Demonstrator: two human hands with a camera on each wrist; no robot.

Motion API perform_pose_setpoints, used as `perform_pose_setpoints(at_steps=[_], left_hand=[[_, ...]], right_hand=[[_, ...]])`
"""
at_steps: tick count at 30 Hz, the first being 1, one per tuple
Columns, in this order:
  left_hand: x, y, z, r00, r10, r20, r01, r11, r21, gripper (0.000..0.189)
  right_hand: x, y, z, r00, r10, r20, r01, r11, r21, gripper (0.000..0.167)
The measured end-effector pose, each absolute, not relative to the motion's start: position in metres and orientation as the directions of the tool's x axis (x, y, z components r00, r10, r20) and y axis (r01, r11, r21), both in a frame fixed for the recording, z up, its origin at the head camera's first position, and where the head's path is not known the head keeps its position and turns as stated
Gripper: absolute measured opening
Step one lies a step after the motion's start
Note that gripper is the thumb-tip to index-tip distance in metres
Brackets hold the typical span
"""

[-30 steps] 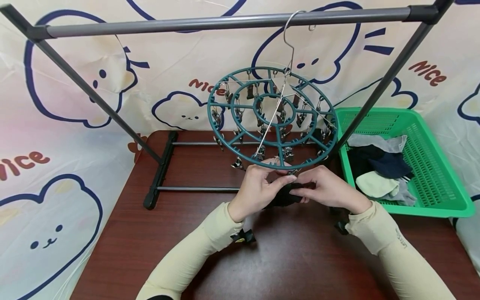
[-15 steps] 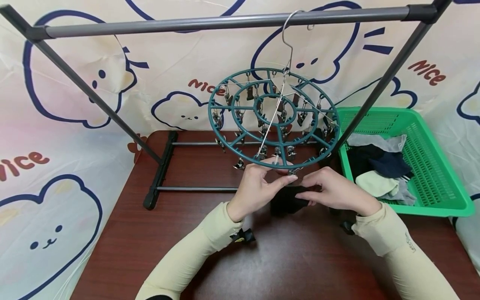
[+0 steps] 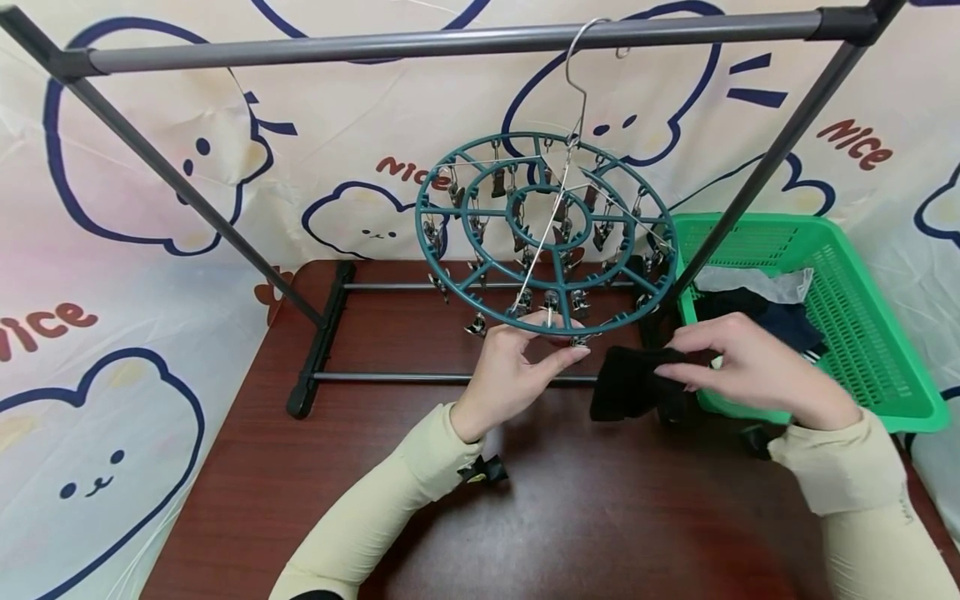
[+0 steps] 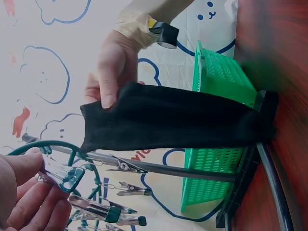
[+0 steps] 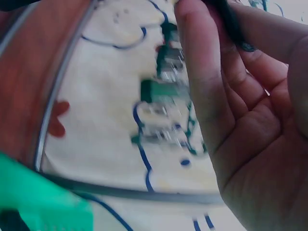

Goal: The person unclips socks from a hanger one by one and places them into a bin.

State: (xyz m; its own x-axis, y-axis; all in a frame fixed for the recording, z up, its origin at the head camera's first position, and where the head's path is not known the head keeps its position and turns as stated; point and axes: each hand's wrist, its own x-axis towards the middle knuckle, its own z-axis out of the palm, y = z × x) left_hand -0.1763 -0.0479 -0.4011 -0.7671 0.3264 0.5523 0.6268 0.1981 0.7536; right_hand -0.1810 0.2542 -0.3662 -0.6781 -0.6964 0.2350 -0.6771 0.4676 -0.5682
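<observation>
My left hand pinches a metal clip with green tips at the near edge of the round green clip hanger. In the left wrist view the clip's tips have no cloth between them. A black sock hangs from my right hand, which pinches it at the cuff between thumb and fingers, to the right of the clip and apart from it. Its full length shows in the left wrist view, toe pointing down toward the table. Several other clips dangle around the hanger's rings.
The hanger hooks over the top bar of a grey metal rack on a brown table. Right of the rack stands a green basket with grey, black and navy fabric pieces. The rack's right post slants down beside the basket.
My right hand has moved right, away from the clip, drawing the black sock along, and now passes in front of the basket. The left hand has stayed at the clip.
</observation>
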Motion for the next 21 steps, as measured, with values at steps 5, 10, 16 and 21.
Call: perform_pose_setpoints(at_steps=[5, 10, 16, 21], left_hand=[[-0.177, -0.048, -0.401, -0.768, 0.323, 0.553, 0.626, 0.198, 0.754, 0.024], [-0.178, -0.049, -0.403, -0.773, 0.316, 0.55, 0.62, 0.191, 0.761, 0.024], [-0.177, -0.05, -0.405, -0.779, 0.309, 0.546, 0.614, 0.194, 0.765, 0.025], [-0.176, -0.05, -0.405, -0.775, 0.307, 0.552, 0.618, 0.191, 0.762, 0.025]], right_hand=[[-0.182, 0.284, -0.352, -0.745, -0.585, 0.322, -0.66, 0.572, -0.487, 0.052], [-0.181, 0.312, -0.342, -0.866, -0.392, 0.309, -0.498, 0.715, -0.49, 0.047], [-0.187, 0.343, -0.334, -0.974, -0.148, 0.172, -0.221, 0.783, -0.581, 0.008], [-0.202, 0.367, -0.332, -0.971, -0.083, 0.223, -0.208, 0.75, -0.627, 0.012]])
